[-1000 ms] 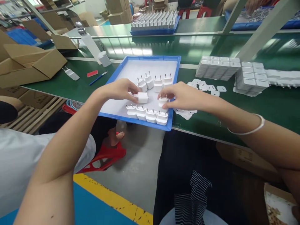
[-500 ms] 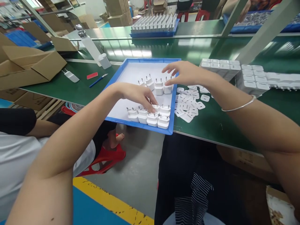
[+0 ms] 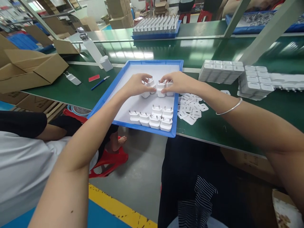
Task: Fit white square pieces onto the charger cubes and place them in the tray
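Head view: 2 hands (image 3: 137, 85) curl around white plugs (image 3: 160, 93).

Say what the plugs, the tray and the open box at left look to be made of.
Plugs: probably hard plastic, smooth and white, with soft highlights.
Tray: its blue rim looks like smooth moulded plastic; the white base's material is unclear.
Box: cardboard, matt brown, with stiff, creased flaps.

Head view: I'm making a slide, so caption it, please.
Left hand and right hand at white plugs in a blue-rimmed tray on a green table.
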Demonstrator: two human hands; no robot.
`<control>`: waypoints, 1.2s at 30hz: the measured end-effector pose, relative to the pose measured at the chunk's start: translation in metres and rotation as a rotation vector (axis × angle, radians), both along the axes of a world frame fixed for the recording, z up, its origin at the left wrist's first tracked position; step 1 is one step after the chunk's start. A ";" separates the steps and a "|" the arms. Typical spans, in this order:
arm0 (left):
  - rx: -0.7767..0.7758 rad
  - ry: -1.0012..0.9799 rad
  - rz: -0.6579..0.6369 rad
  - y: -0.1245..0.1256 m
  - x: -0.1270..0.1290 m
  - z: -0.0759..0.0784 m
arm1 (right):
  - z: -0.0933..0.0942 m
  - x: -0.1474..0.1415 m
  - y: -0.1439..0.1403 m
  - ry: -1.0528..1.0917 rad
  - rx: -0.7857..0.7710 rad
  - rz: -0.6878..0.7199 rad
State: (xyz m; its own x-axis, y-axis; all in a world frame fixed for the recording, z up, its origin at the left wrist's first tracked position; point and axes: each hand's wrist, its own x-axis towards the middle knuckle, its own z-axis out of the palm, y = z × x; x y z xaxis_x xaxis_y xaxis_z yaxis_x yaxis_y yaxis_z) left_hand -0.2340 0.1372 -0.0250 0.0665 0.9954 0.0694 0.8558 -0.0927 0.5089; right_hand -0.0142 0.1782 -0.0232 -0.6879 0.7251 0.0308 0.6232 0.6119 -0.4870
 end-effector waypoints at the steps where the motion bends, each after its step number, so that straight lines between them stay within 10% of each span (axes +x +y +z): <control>1: 0.025 0.021 -0.015 0.002 0.001 -0.003 | 0.000 0.001 0.000 -0.003 0.001 0.001; 5: 0.009 0.042 -0.100 -0.004 -0.006 0.001 | 0.000 0.003 0.000 -0.003 -0.014 0.010; 18: -0.704 -0.281 -0.335 -0.054 -0.017 0.041 | 0.000 0.005 -0.008 0.009 -0.005 0.079; 26: -0.271 -0.538 0.010 -0.091 -0.035 0.020 | 0.003 0.009 -0.019 0.066 -0.091 0.153; 36: 0.200 -0.723 0.252 -0.116 0.015 -0.033 | 0.016 0.012 -0.070 0.011 -0.240 0.122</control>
